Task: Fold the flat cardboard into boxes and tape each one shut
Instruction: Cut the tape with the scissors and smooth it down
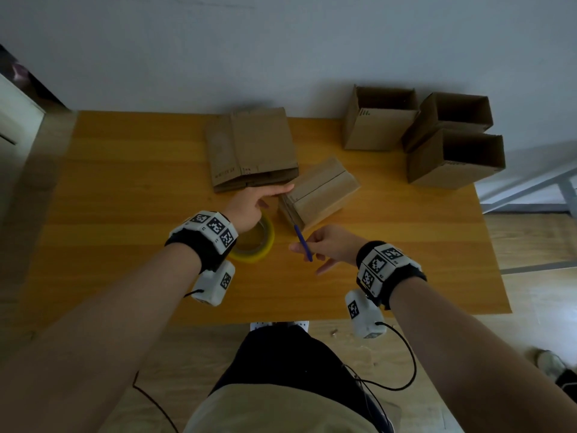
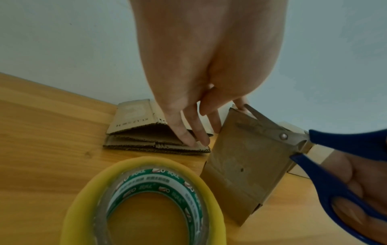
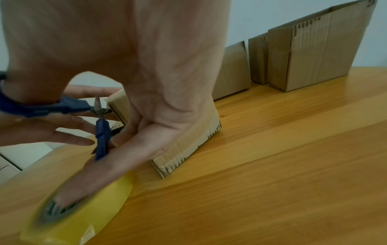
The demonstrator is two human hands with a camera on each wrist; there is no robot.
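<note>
A small folded box stands mid-table with its flaps shut and a seam along its top. My left hand reaches over to it with straight fingers; a fingertip touches its upper corner in the left wrist view, where the box fills the middle. My right hand grips blue-handled scissors, blades pointing at the box's near end. The scissors lie against the box edge. A yellow tape roll lies flat under my left wrist. A stack of flat cardboard lies behind.
Three open-topped boxes stand at the back right corner of the wooden table. A wall runs along the table's far edge. Bare tabletop shows to the left and along the front.
</note>
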